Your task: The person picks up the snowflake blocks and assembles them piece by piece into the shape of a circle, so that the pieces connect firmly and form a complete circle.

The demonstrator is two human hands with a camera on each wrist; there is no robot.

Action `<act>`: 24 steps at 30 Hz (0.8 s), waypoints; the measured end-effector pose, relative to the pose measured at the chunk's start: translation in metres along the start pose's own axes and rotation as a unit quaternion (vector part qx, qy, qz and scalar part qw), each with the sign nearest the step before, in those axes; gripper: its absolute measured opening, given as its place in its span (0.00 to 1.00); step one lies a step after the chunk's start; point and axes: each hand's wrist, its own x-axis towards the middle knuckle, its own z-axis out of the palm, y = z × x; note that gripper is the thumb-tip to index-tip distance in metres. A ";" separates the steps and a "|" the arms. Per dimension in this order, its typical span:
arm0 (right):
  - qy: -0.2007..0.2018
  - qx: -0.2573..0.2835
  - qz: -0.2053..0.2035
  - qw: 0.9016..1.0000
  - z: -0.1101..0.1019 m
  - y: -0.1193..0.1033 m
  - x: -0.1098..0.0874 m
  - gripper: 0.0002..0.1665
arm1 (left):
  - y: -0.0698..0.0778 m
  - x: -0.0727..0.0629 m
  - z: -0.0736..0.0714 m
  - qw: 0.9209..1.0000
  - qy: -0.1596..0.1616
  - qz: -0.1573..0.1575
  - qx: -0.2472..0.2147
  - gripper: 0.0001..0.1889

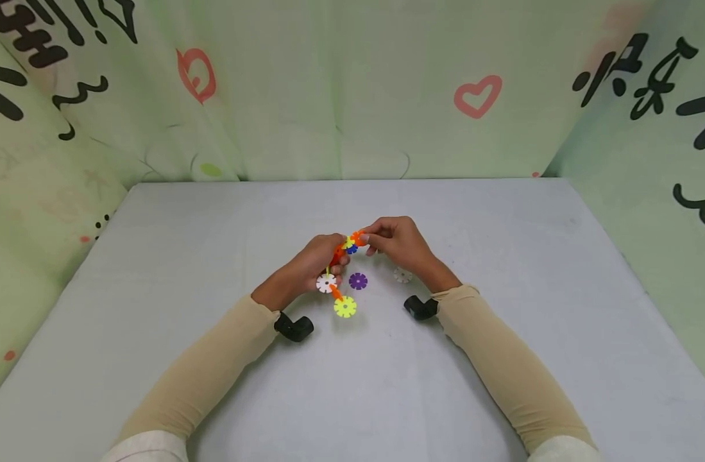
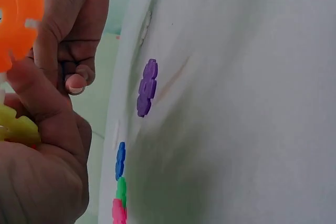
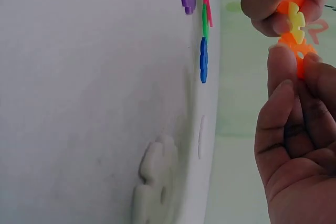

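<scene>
Interlocking plastic flower discs are joined in a chain between the two hands. My left hand [image 1: 320,262] grips the chain around an orange disc [image 1: 338,255]. From it hang a white disc [image 1: 323,283] and, lowest, a yellow disc [image 1: 345,307]. With thumb and fingers my right hand [image 1: 397,242] pinches an orange disc [image 3: 300,69] at the upper end. A small yellow disc [image 3: 297,23] sits between that one and the left hand's fingers in the right wrist view. Fingers cover part of the chain.
Loose on the white table lie a purple disc [image 1: 358,281] between the hands and a white disc [image 1: 403,275] under the right wrist. Blue [image 2: 121,160], green [image 2: 122,188] and pink [image 2: 119,211] discs lie farther back. A printed curtain [image 1: 340,90] encloses the table.
</scene>
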 end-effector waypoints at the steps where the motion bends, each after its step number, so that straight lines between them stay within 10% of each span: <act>1: -0.003 -0.002 -0.004 1.000 0.000 -0.001 0.000 0.07 | 0.000 0.000 0.001 1.000 -0.002 0.000 -0.002 0.20; 13: -0.059 -0.066 0.032 0.996 -0.008 -0.017 -0.003 0.12 | -0.006 0.001 -0.001 1.000 0.012 0.011 -0.023 0.21; 24: -0.123 -0.197 0.068 0.970 -0.037 -0.006 -0.022 0.17 | -0.004 0.001 -0.002 0.996 0.055 0.010 -0.069 0.20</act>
